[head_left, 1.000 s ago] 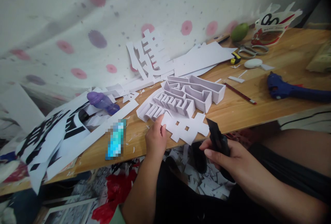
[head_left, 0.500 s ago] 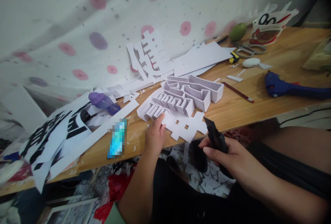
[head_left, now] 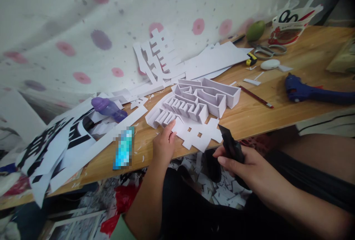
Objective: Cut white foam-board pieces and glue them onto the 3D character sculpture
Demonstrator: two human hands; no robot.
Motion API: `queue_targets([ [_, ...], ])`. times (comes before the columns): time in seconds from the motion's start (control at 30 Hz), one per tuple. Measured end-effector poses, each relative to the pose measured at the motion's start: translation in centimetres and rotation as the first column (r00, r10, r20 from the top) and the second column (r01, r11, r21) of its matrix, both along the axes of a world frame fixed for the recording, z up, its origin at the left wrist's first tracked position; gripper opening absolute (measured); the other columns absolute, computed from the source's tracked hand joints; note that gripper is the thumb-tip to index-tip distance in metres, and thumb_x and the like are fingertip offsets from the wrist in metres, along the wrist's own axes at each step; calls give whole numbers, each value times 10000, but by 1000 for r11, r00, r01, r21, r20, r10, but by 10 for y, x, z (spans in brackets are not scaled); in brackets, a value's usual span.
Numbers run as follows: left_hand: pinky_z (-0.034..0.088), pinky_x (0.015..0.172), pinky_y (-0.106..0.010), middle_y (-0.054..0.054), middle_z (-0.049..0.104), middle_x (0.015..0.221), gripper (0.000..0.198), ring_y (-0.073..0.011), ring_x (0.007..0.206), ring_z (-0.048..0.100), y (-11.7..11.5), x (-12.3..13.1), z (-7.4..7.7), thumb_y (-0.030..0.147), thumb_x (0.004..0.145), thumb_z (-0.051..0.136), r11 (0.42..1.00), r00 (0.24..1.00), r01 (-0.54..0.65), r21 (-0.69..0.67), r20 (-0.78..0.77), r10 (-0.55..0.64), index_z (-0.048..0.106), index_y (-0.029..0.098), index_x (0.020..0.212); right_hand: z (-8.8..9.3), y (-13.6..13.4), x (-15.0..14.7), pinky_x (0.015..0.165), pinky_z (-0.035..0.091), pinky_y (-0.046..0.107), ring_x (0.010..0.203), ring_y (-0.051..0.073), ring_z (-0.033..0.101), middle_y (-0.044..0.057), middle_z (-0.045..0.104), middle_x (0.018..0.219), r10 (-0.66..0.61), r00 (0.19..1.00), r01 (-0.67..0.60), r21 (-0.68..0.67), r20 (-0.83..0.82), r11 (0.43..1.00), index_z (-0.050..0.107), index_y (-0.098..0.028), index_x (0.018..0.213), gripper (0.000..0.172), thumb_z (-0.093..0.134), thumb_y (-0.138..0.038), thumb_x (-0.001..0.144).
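Observation:
A white cut-out character of foam board or card lies near the table's front edge. Upright strips stand along its far strokes, while the near part is flat with small square holes. My left hand grips its near left edge, thumb and index finger showing and the other fingers partly hidden. In my right hand is a black utility knife, held closed in the fist with its dark blade pointing up and left. The blade tip appears close beside the flat part's right edge; whether they touch I cannot tell.
On the wooden table are a blue glue gun, a pencil, scissors and a green fruit. A purple object and printed sheets lie left. Another white cut-out leans on the wall covering.
The view has shifted slightly. Both hands keep nearly the same place and hold, and the white character looks unchanged.

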State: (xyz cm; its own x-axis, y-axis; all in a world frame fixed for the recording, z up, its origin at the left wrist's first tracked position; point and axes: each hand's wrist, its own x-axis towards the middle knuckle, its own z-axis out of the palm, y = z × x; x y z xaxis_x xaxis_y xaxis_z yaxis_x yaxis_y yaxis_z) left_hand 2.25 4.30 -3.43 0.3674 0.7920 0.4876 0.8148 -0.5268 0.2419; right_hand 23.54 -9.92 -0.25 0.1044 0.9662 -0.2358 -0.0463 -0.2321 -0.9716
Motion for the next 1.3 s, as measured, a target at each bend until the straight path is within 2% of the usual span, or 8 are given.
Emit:
queue_targets([
  [0.2,507,814,-281,-62,687,1096,383,-170,852,664,-1,2,5,155,852,510,998,999,50,32,-22,-49,558,225,1226,-2,1,-1,650,444,278,705,173,563,17,614,743,19,1000,-19,24,-13,1000,646,-175,823,239,610,-400,750],
  [0.37,510,768,-273,-56,717,937,402,-182,818,669,0,4,13,130,830,532,999,996,35,25,-89,-33,571,218,1221,1,0,-1,683,461,300,755,201,595,34,646,781,2,1000,-2,9,5,1000,648,-179,806,255,615,-419,729],
  [0.53,506,760,-260,-59,722,864,361,-183,778,677,-3,5,10,161,841,538,997,996,-6,71,-89,12,586,182,1198,2,0,-1,654,457,287,729,187,590,29,638,760,6,1000,-6,4,-1,1000,644,-172,808,262,614,-421,733],
  [0.77,499,754,-244,-59,726,895,340,-171,756,677,-6,5,2,202,857,528,993,996,-44,112,-73,53,591,196,1192,3,-1,0,630,450,276,705,181,586,29,640,752,-4,1000,4,6,19,1000,653,-174,794,268,616,-432,730],
  [1.07,499,749,-254,-69,721,881,358,-181,767,674,-3,7,7,179,855,508,992,996,7,123,-93,5,587,181,1204,3,1,-1,649,454,285,724,188,586,27,638,759,2,1000,-2,4,7,1000,646,-176,794,256,623,-421,722],
  [1.3,494,716,-247,-63,721,876,356,-175,741,671,-3,6,3,194,863,507,994,995,-23,107,-89,32,579,187,1212,2,2,-3,630,444,279,696,176,575,18,632,744,12,1000,-12,-6,8,1000,644,-177,797,222,619,-386,728],
])
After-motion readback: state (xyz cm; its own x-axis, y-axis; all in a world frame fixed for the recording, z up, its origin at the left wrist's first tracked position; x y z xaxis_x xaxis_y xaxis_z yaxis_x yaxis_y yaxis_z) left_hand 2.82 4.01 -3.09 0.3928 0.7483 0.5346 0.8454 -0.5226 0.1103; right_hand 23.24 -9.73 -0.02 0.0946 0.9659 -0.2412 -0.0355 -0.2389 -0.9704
